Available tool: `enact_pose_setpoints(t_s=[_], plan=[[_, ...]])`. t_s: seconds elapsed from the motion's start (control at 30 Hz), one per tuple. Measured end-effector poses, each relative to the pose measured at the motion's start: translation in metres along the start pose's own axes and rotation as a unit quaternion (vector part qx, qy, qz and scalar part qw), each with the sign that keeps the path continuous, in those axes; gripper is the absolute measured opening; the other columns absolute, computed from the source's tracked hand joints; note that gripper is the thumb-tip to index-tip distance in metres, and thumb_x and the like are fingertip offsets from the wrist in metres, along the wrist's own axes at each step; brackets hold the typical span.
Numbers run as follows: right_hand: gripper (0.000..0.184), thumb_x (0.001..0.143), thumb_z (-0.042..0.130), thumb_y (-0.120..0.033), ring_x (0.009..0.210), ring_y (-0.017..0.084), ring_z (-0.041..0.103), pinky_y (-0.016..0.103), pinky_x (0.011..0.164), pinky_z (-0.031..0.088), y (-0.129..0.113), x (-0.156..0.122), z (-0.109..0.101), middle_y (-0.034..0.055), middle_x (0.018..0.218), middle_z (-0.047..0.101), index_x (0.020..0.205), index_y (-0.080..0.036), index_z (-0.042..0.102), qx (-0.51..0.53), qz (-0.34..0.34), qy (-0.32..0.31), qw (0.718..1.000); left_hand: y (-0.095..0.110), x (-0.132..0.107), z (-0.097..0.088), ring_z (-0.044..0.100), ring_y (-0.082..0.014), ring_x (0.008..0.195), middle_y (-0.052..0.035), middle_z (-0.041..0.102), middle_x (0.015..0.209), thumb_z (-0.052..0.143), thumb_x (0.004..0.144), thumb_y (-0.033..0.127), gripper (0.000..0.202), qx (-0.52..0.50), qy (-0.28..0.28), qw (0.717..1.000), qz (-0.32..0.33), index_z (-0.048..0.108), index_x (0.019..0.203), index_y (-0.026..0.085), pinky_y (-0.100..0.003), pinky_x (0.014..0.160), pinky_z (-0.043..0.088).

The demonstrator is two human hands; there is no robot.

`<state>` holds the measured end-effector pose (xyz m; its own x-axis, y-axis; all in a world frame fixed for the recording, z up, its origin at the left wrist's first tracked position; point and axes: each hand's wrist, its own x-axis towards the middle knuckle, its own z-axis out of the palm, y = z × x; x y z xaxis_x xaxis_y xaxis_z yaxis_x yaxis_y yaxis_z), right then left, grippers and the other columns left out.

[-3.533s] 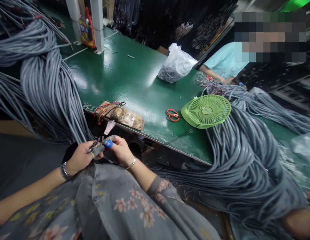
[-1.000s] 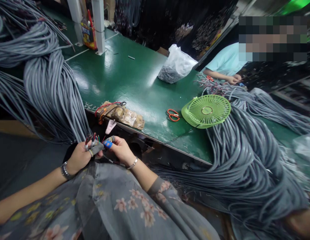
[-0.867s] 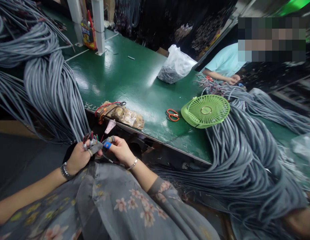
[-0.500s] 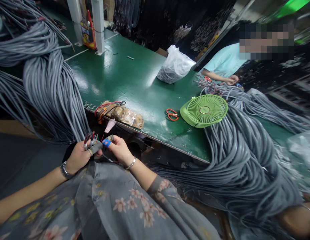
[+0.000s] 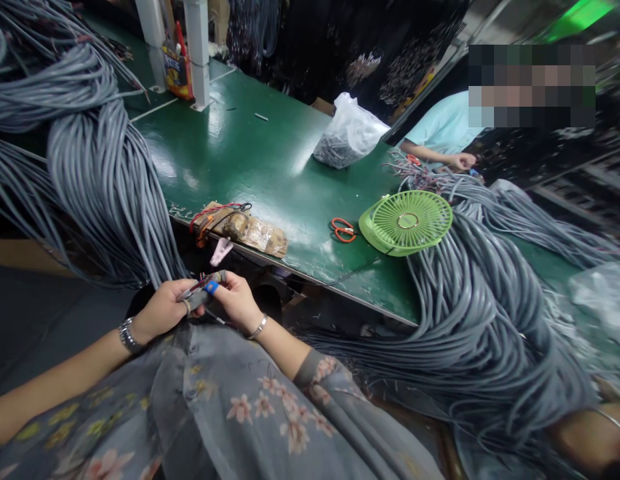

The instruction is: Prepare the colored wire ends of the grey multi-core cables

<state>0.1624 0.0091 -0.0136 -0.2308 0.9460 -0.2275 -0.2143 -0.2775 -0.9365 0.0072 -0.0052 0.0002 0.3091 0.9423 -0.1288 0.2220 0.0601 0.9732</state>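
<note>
Low at the table's front edge, my left hand is closed round the ends of grey cables that come from the big bundle on the left. A grey covering wraps one of its fingers. Dark red inner wires show between my two hands. Close against it, my right hand pinches at these wires, with blue tape round its thumb. The fingertips cover the exact spot being gripped. A pale pink clip hangs at the table edge just above my hands.
On the green table lie a taped cardboard piece with wires, orange-handled scissors and a green fan. A plastic bag stands behind. Thick cable bundles drape at right. A co-worker sits across.
My left hand has turned, and the coloured wire ends that stuck up above it now lie lower, toward my right hand. The co-worker's hands have shifted slightly.
</note>
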Motion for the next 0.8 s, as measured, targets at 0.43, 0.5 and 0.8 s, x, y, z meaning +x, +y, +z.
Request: enact_pose_setpoints(t_s=[0.43, 0.5, 0.8], plan=[[0.041, 0.057, 0.081, -0.051, 0.056, 0.009, 0.044, 0.024, 0.055, 0.040, -0.006, -0.001, 0.004, -0.0048, 0.060, 0.055, 0.070, -0.018, 0.061, -0.024, -0.006, 0.019, 1.000, 0.000, -0.005, 0.002, 0.059, -0.0167, 0.059, -0.0060, 0.067, 0.058, 0.067, 0.067, 0.050, 0.037, -0.048, 0.077, 0.996, -0.026, 0.068, 0.059, 0.014, -0.027, 0.063, 0.047], [0.041, 0.057, 0.081, -0.051, 0.053, 0.008, 0.042, 0.023, 0.052, 0.038, -0.004, -0.001, 0.003, -0.0050, 0.058, 0.054, 0.069, -0.018, 0.061, -0.020, -0.001, 0.019, 1.000, -0.002, -0.005, 0.002, 0.059, -0.0168, 0.059, -0.0063, 0.067, 0.059, 0.067, 0.068, 0.048, 0.036, -0.056, 0.075, 0.995, -0.020, 0.068, 0.059, 0.014, -0.028, 0.064, 0.047], [0.049, 0.080, 0.067, -0.064, 0.049, 0.008, 0.045, 0.022, 0.048, 0.041, -0.003, 0.024, -0.013, -0.0002, 0.064, 0.060, 0.074, -0.016, 0.061, 0.115, 0.065, 0.043, 0.990, -0.003, 0.001, 0.006, 0.057, -0.0144, 0.052, -0.0040, 0.065, 0.054, 0.073, 0.069, 0.049, 0.035, -0.163, 0.075, 0.984, -0.001, 0.068, 0.056, 0.016, -0.025, 0.056, 0.046]])
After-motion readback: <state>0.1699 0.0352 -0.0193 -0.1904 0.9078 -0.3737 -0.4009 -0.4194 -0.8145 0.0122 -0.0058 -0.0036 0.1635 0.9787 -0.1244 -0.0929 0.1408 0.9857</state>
